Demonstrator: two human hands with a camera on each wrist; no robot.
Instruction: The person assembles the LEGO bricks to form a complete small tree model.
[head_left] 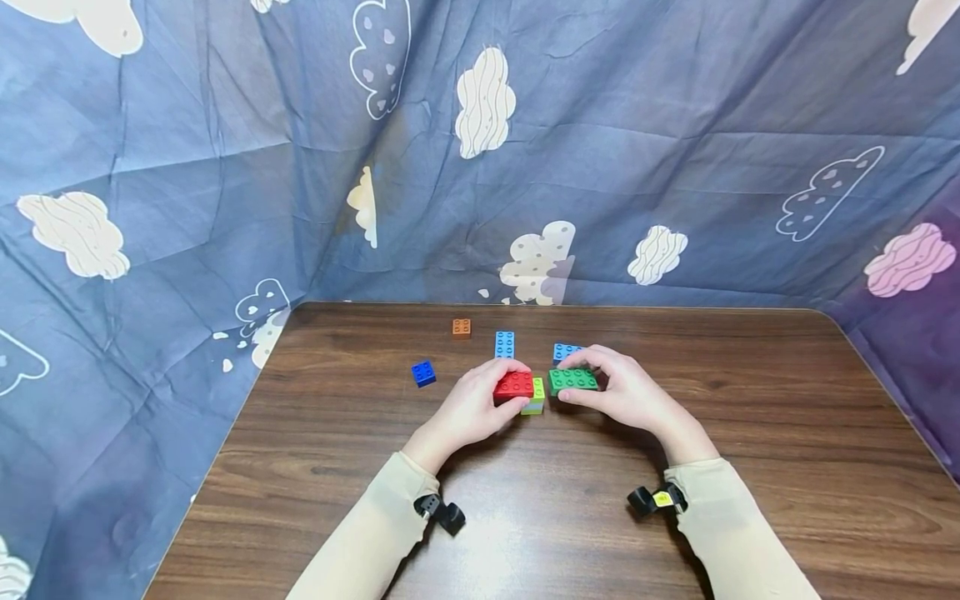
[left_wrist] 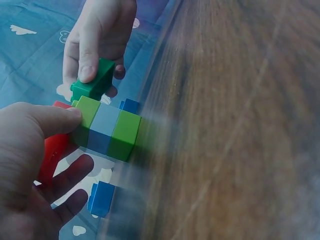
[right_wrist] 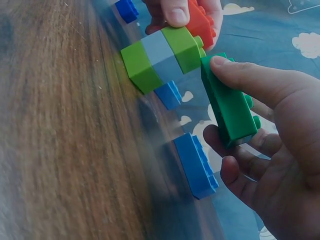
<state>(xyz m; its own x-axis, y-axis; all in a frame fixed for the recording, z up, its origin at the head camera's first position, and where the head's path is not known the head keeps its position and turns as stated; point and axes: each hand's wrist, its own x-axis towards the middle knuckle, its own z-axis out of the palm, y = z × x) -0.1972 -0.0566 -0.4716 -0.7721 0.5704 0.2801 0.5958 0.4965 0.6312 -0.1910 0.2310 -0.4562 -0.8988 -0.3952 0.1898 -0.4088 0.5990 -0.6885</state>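
Note:
My left hand (head_left: 474, 407) grips a red brick (head_left: 513, 384), which sits at the top of a stack of lime and grey-blue bricks (head_left: 533, 398). In the left wrist view the stack (left_wrist: 104, 131) shows lime, grey-blue and lime layers, with my thumb against the top lime one. My right hand (head_left: 630, 393) pinches a green brick (head_left: 573, 381) by its long sides, just right of the stack. The right wrist view shows the green brick (right_wrist: 227, 102) close to the studs of the top lime layer; whether they touch I cannot tell.
Behind my hands, a light blue brick (head_left: 505, 344) and another blue brick (head_left: 567, 352) lie on the wooden table (head_left: 787, 433). A dark blue brick (head_left: 423, 373) is left of my left hand, and an orange-brown brick (head_left: 461, 328) lies near the back edge. A cloud-patterned cloth (head_left: 420, 208) hangs behind.

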